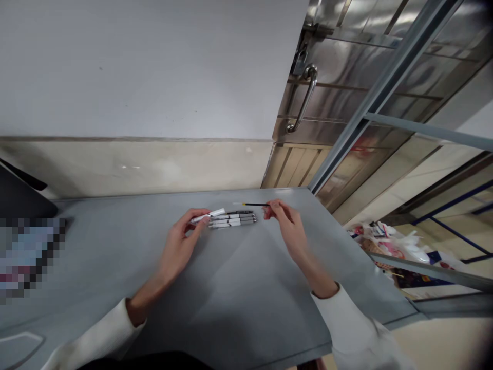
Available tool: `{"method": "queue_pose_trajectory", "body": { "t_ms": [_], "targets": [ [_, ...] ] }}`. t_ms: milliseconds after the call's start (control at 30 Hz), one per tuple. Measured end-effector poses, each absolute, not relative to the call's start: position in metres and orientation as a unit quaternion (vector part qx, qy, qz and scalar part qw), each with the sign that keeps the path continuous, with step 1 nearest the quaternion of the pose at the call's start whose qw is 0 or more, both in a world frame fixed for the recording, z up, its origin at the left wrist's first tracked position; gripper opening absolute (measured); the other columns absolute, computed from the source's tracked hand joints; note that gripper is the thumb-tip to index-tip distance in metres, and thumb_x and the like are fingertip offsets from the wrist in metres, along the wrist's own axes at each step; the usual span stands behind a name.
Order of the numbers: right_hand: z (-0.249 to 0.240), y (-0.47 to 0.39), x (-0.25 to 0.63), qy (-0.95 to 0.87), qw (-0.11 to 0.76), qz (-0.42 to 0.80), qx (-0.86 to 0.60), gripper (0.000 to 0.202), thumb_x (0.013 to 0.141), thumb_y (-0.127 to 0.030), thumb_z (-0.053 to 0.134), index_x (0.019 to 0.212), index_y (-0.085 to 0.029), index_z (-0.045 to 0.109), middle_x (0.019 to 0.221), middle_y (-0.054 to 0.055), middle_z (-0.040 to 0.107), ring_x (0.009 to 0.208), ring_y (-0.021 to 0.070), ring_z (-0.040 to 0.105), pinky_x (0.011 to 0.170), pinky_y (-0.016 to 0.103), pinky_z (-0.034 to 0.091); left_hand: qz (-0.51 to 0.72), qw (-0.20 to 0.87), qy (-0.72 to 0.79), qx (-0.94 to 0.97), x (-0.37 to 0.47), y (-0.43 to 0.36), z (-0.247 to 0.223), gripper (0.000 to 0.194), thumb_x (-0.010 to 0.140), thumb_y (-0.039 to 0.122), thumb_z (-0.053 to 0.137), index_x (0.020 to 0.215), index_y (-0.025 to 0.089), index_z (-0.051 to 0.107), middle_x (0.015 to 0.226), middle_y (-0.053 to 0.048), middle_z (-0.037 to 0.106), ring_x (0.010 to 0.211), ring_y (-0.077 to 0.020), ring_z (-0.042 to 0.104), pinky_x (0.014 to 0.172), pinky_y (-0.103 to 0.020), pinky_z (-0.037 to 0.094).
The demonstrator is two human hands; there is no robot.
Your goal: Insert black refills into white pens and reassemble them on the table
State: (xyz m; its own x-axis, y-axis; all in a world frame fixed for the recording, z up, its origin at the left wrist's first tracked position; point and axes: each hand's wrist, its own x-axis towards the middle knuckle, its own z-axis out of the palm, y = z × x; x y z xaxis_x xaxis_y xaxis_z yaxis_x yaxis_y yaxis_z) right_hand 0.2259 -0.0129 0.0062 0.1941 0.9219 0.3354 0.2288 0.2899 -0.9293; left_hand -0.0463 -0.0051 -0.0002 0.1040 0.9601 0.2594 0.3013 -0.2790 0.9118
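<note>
Between the fingers of my left hand (184, 234) is a white pen barrel (215, 213), tilted slightly up to the right. My right hand (287, 223) pinches the dark end of a thin pen refill (254, 204), which points left and has a yellow band and a pale tip. Below and between the hands, several white and grey pens (233, 222) lie side by side on the grey table (239, 288). A darker pen part (242, 211) rests along the top of that row, partly behind the held barrel. The refill is apart from the barrel.
A white wall (154, 67) with a tiled strip borders the table's far edge. On the left sit a dark object (21, 190) and a blurred-out patch. To the right stand a metal frame (370, 115), a steel door (335, 87) and bagged goods (400, 244) on a lower shelf.
</note>
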Motion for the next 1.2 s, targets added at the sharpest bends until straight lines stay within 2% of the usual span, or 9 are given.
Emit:
{"method": "queue_pose_trajectory", "body": {
  "t_ms": [233, 333, 467, 600, 833, 1000, 1200],
  "targets": [
    [0.0134, -0.0155, 0.2212, -0.601, 0.58, 0.219, -0.505, 0.03, 0.1, -0.053, 0.062, 0.098, -0.025, 0.071, 0.107, 0.008, 0.068, 0.092, 0.0228, 0.07, 0.092, 0.04, 0.057, 0.437, 0.361, 0.492, 0.661, -0.046, -0.0054, 0.0008, 0.028, 0.1, 0.047, 0.061, 0.113, 0.025, 0.072, 0.111, -0.003, 0.075, 0.089, -0.0205, 0.066, 0.08, -0.03, 0.05],
    [0.0137, -0.0172, 0.2191, -0.616, 0.572, 0.201, -0.504, 0.025, 0.101, -0.047, 0.063, 0.104, -0.025, 0.074, 0.112, 0.008, 0.067, 0.095, 0.0222, 0.071, 0.094, 0.041, 0.057, 0.427, 0.365, 0.492, 0.665, -0.0455, -0.0063, 0.0006, 0.028, 0.1, 0.047, 0.061, 0.114, 0.025, 0.072, 0.112, -0.003, 0.075, 0.089, -0.0202, 0.066, 0.08, -0.03, 0.05],
    [0.0152, -0.0198, 0.2189, -0.613, 0.571, 0.183, -0.514, 0.023, 0.101, -0.046, 0.062, 0.106, -0.027, 0.075, 0.113, 0.009, 0.069, 0.097, 0.0238, 0.071, 0.094, 0.043, 0.058, 0.421, 0.364, 0.494, 0.668, -0.0452, -0.007, 0.0015, 0.03, 0.1, 0.049, 0.06, 0.114, 0.025, 0.072, 0.112, -0.004, 0.076, 0.084, -0.0202, 0.065, 0.076, -0.03, 0.05],
    [0.0169, -0.0212, 0.2188, -0.604, 0.582, 0.183, -0.513, 0.022, 0.1, -0.046, 0.063, 0.106, -0.028, 0.076, 0.114, 0.009, 0.069, 0.095, 0.026, 0.071, 0.091, 0.045, 0.059, 0.424, 0.362, 0.482, 0.676, -0.0452, -0.0073, 0.0024, 0.029, 0.101, 0.048, 0.06, 0.114, 0.026, 0.073, 0.114, -0.004, 0.076, 0.091, -0.0214, 0.066, 0.081, -0.031, 0.051],
    [0.0166, -0.0207, 0.2182, -0.604, 0.578, 0.181, -0.518, 0.022, 0.1, -0.046, 0.063, 0.106, -0.029, 0.075, 0.114, 0.01, 0.069, 0.103, 0.0285, 0.07, 0.096, 0.048, 0.059, 0.421, 0.358, 0.484, 0.678, -0.0458, -0.0077, 0.001, 0.032, 0.101, 0.05, 0.059, 0.116, 0.026, 0.073, 0.116, -0.005, 0.077, 0.088, -0.0216, 0.067, 0.078, -0.032, 0.052],
    [0.015, -0.0204, 0.2185, -0.612, 0.575, 0.184, -0.512, 0.021, 0.101, -0.044, 0.063, 0.107, -0.027, 0.074, 0.115, 0.008, 0.068, 0.101, 0.0243, 0.07, 0.097, 0.044, 0.058, 0.418, 0.362, 0.485, 0.678, -0.0451, -0.007, 0.0014, 0.03, 0.101, 0.049, 0.059, 0.115, 0.026, 0.073, 0.118, -0.004, 0.076, 0.093, -0.0219, 0.068, 0.079, -0.031, 0.052],
    [0.0142, -0.0192, 0.2185, -0.601, 0.582, 0.199, -0.511, 0.027, 0.101, -0.051, 0.062, 0.103, -0.026, 0.072, 0.112, 0.008, 0.068, 0.093, 0.0227, 0.07, 0.092, 0.041, 0.058, 0.422, 0.365, 0.481, 0.676, -0.0459, -0.0066, 0.0014, 0.03, 0.101, 0.049, 0.06, 0.115, 0.026, 0.073, 0.114, -0.004, 0.076, 0.092, -0.0223, 0.068, 0.079, -0.031, 0.051]
  ]
}}
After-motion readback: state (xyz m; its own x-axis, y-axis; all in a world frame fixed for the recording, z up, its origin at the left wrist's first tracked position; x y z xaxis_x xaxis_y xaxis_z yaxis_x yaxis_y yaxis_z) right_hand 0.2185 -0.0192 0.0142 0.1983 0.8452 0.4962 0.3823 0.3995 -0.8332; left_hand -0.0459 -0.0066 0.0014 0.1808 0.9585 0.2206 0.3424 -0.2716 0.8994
